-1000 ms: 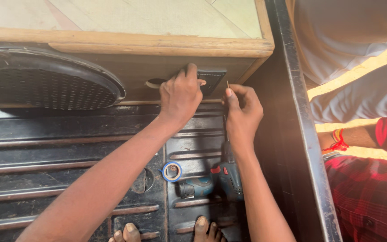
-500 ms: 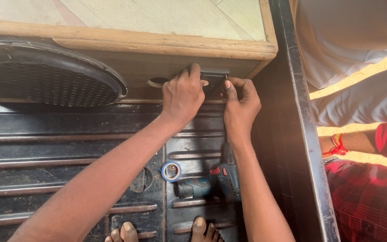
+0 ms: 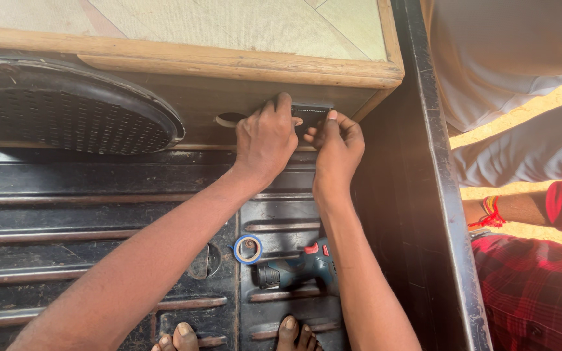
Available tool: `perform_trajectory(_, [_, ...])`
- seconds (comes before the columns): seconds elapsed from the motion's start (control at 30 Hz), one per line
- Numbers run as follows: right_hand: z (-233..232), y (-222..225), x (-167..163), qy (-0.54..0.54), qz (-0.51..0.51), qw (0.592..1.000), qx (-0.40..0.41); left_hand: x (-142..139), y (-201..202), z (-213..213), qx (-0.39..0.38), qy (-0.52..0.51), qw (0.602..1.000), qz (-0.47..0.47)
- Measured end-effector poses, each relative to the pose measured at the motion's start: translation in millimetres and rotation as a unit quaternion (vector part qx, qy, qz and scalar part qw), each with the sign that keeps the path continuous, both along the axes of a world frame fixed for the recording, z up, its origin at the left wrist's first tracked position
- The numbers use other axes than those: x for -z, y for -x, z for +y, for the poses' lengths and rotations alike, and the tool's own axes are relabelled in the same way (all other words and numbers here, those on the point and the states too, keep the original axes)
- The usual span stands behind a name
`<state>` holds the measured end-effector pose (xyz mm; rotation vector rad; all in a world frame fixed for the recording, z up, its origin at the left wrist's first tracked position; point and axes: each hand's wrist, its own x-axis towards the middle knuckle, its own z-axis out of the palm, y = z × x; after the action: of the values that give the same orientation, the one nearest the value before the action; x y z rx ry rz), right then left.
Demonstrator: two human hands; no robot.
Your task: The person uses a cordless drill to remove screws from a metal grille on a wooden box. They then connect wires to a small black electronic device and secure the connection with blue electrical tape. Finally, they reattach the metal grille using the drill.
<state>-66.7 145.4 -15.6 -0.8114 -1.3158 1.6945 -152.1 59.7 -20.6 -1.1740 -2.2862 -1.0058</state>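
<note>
Toes: bare toes (image 3: 294,333) show at the bottom edge, below both forearms, cut off by the frame.
Drill: a dark teal cordless drill (image 3: 300,268) lies on the ribbed black metal floor (image 3: 86,214), between the two forearms and partly under the right one.
Tape: a blue-rimmed tape roll (image 3: 248,249) lies flat just left of the drill, between the forearms.
Left hand: the left hand (image 3: 265,140) is curled, fingers pressed on the small black ribbed plate (image 3: 309,113) and the cabinet face beside it.
Right hand: the right hand (image 3: 337,148) pinches the plate's lower right corner between thumb and fingertips.
Plate: it sits against the front of the wooden speaker cabinet (image 3: 229,62), under its top edge, mostly covered by the fingers.
Hole: a round hole (image 3: 229,119) shows just left of the left hand.
Grille: a round black speaker grille (image 3: 66,117) sits well left of the hands.
Change: the right hand has closed in towards the left, fingers more bunched on the plate.
Bystander: right of the black side rail (image 3: 437,195), another person's arm with a red thread wristband (image 3: 490,211) and a red checked cloth (image 3: 535,292), cut off.
Unclear: how the plate is fixed cannot be told.
</note>
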Motion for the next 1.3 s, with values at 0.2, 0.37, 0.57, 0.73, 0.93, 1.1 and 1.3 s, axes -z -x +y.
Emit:
perform_trajectory(0.2, [14.7,2.0,6.5,0.101,0.025,0.992,-0.072,-0.9,0.5,0.8,-0.005,0.001,1.000,0.007])
perform_trajectory(0.37, [-9.9,-46.3,2.2,0.153,-0.060,0.981,-0.108,-1.0,0.5,0.3,-0.002,0.003,1.000,0.014])
perform_trajectory(0.57, [-121.5,-179.4,47.1,0.473,-0.385,0.771,-0.184,2.3,-3.9,1.5,-0.011,-0.014,1.000,0.014])
perform_trajectory(0.73, [-133.1,-199.0,76.3,0.423,-0.372,0.823,-0.069,1.5,-4.4,3.0,-0.008,-0.020,1.000,0.004])
perform_trajectory(0.93, [-127.7,-152.5,93.8,0.357,-0.343,0.865,0.073,-1.0,-6.0,2.6,-0.004,-0.023,1.000,-0.015])
perform_trajectory(1.1, [-126.9,-163.9,112.9,0.325,-0.211,0.911,0.140,2.1,-5.5,2.7,-0.002,-0.025,1.000,-0.011])
perform_trajectory(1.3, [-128.6,-184.0,74.1,0.053,-0.141,0.978,0.143,5.9,-4.1,2.1,-0.009,-0.033,0.999,-0.005])
